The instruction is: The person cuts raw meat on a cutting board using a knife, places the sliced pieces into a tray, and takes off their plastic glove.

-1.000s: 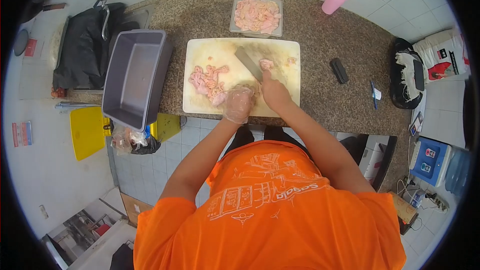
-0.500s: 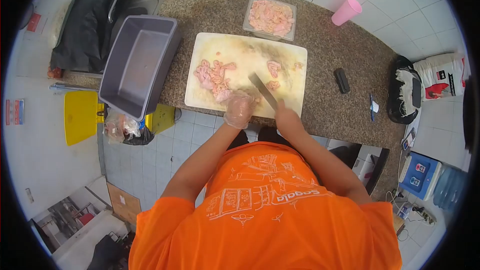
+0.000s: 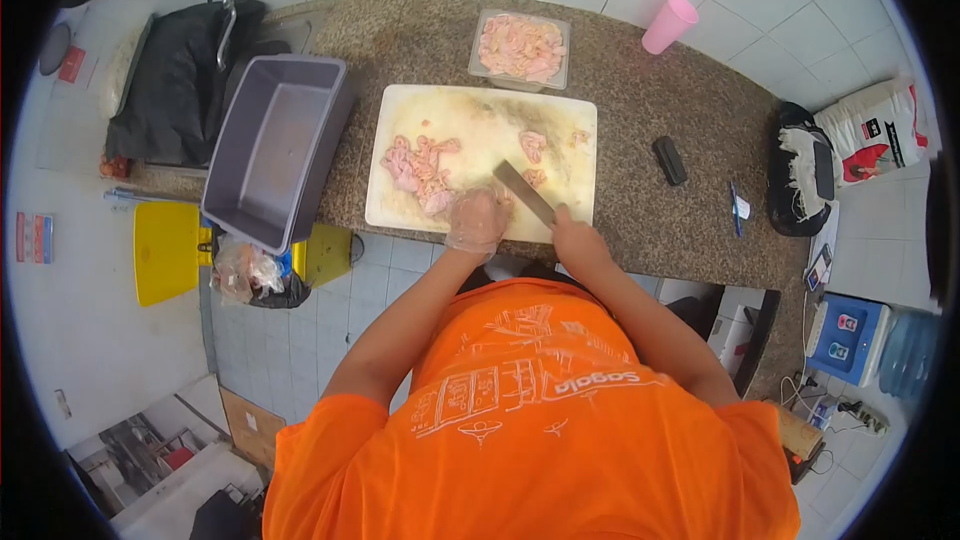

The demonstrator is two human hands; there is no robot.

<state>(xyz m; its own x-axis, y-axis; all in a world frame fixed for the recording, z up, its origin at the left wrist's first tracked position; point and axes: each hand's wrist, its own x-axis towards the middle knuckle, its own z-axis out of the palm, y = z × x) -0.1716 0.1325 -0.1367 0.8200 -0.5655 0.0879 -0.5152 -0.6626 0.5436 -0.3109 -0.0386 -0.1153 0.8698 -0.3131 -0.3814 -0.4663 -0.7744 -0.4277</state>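
A white cutting board (image 3: pixel 470 105) lies on the counter. My left hand (image 3: pixel 478 220), in a clear plastic glove, presses down near its front edge with fingers curled over a piece of raw chicken skin, mostly hidden beneath them. Closed around the handle of a knife is my bare right hand (image 3: pixel 580 243); its broad blade (image 3: pixel 523 192) slants up and left, close beside the gloved fingers. A heap of pale pink pieces that look like raw chicken skin (image 3: pixel 420 175) sits left of the blade. Smaller cut pieces (image 3: pixel 532 146) rest to its right.
Behind the board stands a clear container (image 3: pixel 478 68) full of cut pieces. A grey tub (image 3: pixel 335 130) is at the left, above a yellow bin (image 3: pixel 330 250). A pink cup (image 3: pixel 670 25), a black block-shaped object (image 3: pixel 669 160) and a blue pen (image 3: pixel 738 210) are to the right.
The whole view has shifted slightly as my head moved. The knife's blade now lies nearer my gloved left hand. Both hands keep their grip.
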